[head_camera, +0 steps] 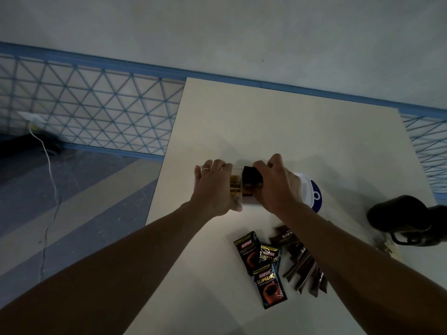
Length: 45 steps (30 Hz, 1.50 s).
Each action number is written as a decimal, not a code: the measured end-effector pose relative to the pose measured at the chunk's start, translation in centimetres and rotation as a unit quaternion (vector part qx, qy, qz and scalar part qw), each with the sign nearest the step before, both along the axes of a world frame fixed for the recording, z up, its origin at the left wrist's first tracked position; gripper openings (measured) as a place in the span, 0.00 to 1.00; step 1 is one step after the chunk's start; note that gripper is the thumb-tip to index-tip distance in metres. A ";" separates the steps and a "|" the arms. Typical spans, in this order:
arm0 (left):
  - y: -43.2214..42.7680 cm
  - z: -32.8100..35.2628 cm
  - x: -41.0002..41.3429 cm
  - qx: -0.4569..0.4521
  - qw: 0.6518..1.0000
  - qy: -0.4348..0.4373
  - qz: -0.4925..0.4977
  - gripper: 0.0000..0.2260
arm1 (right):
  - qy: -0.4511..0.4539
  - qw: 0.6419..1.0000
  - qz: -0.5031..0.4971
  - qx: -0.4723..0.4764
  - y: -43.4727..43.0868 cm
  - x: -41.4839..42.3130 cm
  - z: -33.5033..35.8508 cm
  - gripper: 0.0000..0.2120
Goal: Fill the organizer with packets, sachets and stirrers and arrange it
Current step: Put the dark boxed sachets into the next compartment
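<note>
Nearest the table's (pixel 278 131) front edge lay three glossy black Kopiko sachets (pixel 262 267), flat and overlapping, and just right of them a loose fan of slim brown stick packets (pixel 302 269), partly hidden under the right forearm. Out by the right edge sat a dark, rounded mug-like object (pixel 399 218) with a handle, too dim to identify for sure. Mid-table, both hands had closed in on the clear plastic organizer (pixel 244 201): the left hand (pixel 212 189), ring on one finger, was spread flat against its left side, covering that wall, while the right hand (pixel 275 187) was clamped on a black packet (pixel 251 177) standing in a compartment. Yellowish packets (pixel 234 187) showed in the neighbouring slot. Behind the right hand poked a white-and-blue container (pixel 312 194), mostly blocked. The tabletop was smooth, matte cream.
</note>
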<state>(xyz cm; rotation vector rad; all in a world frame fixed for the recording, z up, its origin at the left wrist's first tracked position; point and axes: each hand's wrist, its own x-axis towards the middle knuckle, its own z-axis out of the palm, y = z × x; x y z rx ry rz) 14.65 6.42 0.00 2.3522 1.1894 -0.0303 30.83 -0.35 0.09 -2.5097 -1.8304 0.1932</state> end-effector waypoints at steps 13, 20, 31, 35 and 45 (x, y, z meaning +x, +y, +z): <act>0.0 0.0 -0.1 0.005 1.000 0.008 -0.005 0.47 | 0.118 0.990 -0.022 0.072 0.5 1.0 1.2 0.22; -0.1 0.2 0.0 -0.006 1.000 0.013 -0.001 0.48 | 0.180 0.977 -0.008 0.112 0.4 1.5 0.6 0.05; -0.1 2.1 -0.2 -0.032 0.999 -0.019 -0.003 0.44 | 0.178 0.974 -0.005 0.142 -1.4 1.9 2.0 0.02; -1.3 2.9 -0.1 -0.020 0.986 -0.157 0.047 0.34 | 0.200 0.971 -0.001 0.128 -3.9 1.3 3.0 0.03; -7.8 2.4 -0.3 -0.080 0.977 -0.195 0.043 0.10 | 0.276 0.960 -0.030 -0.032 -13.1 -1.1 1.3 0.13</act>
